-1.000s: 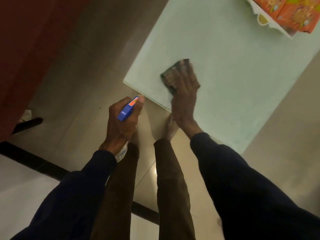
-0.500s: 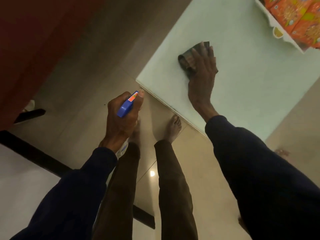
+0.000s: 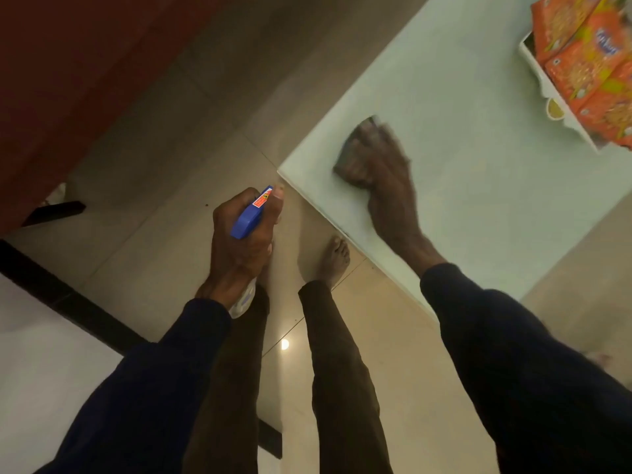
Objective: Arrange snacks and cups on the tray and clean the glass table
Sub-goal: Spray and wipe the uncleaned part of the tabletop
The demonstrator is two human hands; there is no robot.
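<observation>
The pale green glass table (image 3: 461, 97) fills the upper right. My right hand (image 3: 386, 179) presses a dark checked cloth (image 3: 359, 135) flat on the glass near the table's near-left corner; the hand is motion-blurred and covers most of the cloth. My left hand (image 3: 239, 244) grips a spray bottle with a blue trigger head (image 3: 248, 218), held off the table's left edge above the floor. At the top right a white tray (image 3: 543, 83) holds orange snack packets (image 3: 588, 70).
My bare feet and brown trouser legs (image 3: 331, 336) stand on beige floor tiles beside the table edge. A dark red piece of furniture (image 3: 68, 80) fills the upper left. A black strip (image 3: 68, 302) crosses the floor at the lower left.
My right hand has drawn the cloth back toward the table's near-left corner after pushing it farther in. The view has shifted, showing more of the tray. The left hand holds the bottle still.
</observation>
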